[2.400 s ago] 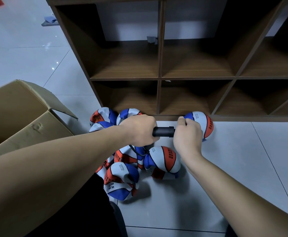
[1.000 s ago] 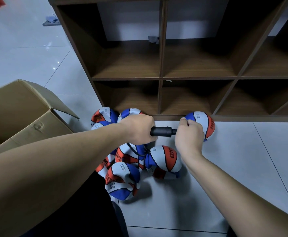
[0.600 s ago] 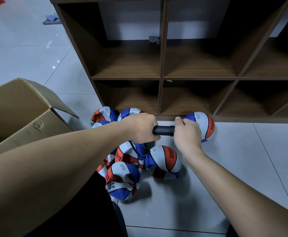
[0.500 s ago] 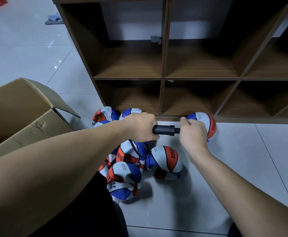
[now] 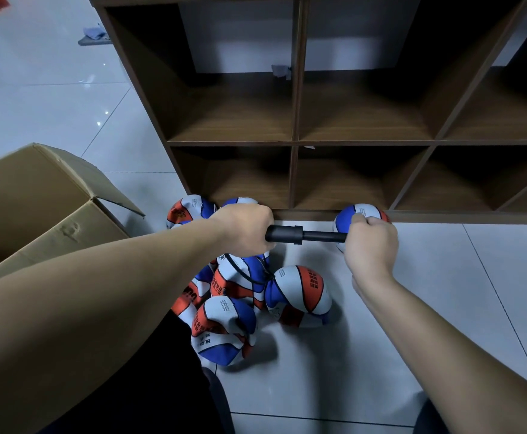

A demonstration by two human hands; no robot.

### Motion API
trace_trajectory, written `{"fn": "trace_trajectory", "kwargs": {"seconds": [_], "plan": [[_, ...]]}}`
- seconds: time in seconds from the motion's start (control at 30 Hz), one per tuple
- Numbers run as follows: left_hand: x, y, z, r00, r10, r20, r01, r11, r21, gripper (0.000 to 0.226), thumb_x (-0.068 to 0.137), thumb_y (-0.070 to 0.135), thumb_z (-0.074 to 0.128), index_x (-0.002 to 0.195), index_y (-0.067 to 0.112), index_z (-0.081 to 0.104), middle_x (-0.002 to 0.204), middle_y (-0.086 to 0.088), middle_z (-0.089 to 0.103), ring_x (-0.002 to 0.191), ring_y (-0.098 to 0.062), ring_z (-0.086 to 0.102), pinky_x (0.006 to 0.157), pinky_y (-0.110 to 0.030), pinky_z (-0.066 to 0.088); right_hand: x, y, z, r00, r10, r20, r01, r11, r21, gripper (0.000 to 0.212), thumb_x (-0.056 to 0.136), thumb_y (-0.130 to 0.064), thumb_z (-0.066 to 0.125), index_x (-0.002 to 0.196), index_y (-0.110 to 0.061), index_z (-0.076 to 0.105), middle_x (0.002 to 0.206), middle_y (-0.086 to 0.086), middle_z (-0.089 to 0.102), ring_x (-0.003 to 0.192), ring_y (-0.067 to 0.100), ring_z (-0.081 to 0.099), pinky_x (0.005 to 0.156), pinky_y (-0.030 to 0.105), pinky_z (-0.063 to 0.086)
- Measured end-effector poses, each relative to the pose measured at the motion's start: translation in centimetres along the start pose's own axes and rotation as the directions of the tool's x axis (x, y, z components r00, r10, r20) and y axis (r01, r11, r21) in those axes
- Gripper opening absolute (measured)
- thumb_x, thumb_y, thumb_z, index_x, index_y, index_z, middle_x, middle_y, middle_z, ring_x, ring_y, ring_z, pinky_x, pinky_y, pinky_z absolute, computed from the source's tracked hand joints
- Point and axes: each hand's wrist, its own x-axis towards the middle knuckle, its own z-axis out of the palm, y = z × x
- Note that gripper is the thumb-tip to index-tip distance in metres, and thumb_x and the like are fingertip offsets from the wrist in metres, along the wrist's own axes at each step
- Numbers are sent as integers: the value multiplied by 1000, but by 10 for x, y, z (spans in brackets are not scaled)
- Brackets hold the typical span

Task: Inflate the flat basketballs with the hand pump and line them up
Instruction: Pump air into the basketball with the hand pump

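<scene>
On my feed: two arms, both bare from the frame edge to the wrist. Left hand (image 5: 243, 228) and right hand (image 5: 370, 245) are bare as well. Left forearm (image 5: 99, 292) reads far bulkier than right forearm (image 5: 443, 333) because it sits closer to the wide-angle lens. Clothing: black fabric (image 5: 137, 396) shows below the left forearm, plain and matte. I can't tell if it's shirt or trousers. It ends in a greyer rounded edge (image 5: 220, 393) on its right side. Second dark patch (image 5: 428, 418) at bottom right, below the right forearm, same tone. Too little of it shows to name the garment.
</scene>
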Motion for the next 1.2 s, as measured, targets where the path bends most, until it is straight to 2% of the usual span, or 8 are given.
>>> {"fn": "trace_trajectory", "kwargs": {"seconds": [0.13,0.3,0.47,0.63,0.7,0.9,1.03,1.2], "plan": [[-4,7,0,999,24,-27,-23,999,23,28,97,44,64,79,22,62,71,1,63,66,-21,63,59,-35,53,-13,2,10,1000,-11,8,11,1000,-1,44,102,-18,51,63,-15,32,57,2,33,55,23,31,55,35,26],[-11,17,0,998,38,-46,-39,999,-15,27,97,45,65,82,23,65,72,0,64,69,-23,66,62,-36,57,-23,-1,17,994,-94,52,96,995,-23,46,108,-24,49,65,-11,37,61,5,38,60,24,35,59,39,29],[-11,24,-2,996,62,-60,-65,997,-41,29,98,46,66,80,24,65,68,3,63,63,-17,62,54,-30,44,-30,-4,20,982,-170,82,175,983,-51,49,110,-29,47,65,-11,39,63,6,43,61,23,40,59,39,33],[-9,28,-3,996,61,-72,-70,990,-124,37,97,50,67,71,24,60,63,2,61,57,-18,60,53,-33,50,-20,-9,20,966,-210,149,223,972,-76,50,111,-34,49,69,-7,46,66,8,47,62,22,43,59,38,37],[-10,24,-4,997,65,-52,-71,990,-121,37,98,50,68,70,26,59,62,2,60,57,-17,59,54,-33,47,-20,-7,22,962,-208,176,225,971,-82,50,110,-35,50,68,-8,44,65,7,45,62,23,42,59,39,36],[-7,12,-3,999,51,17,-50,996,-76,36,96,51,68,72,25,59,64,3,59,60,-18,58,55,-30,41,-12,4,21,967,-135,215,156,984,-86,50,108,-34,53,65,-13,37,62,5,38,63,24,36,60,40,31],[-5,-8,-2,998,-11,57,15,997,-69,39,92,51,71,69,23,57,62,2,56,57,-19,54,55,-31,42,14,8,-1,990,-6,142,16,997,-72,48,102,-24,57,61,-17,35,52,-3,33,61,26,32,58,37,27],[-7,-11,4,995,-46,88,51,997,-59,37,93,50,71,72,22,58,65,1,57,58,-19,54,55,-31,43,24,13,-14,996,68,64,-66,997,-38,39,99,-16,55,65,-13,34,64,5,30,61,25,28,55,35,23]]}}
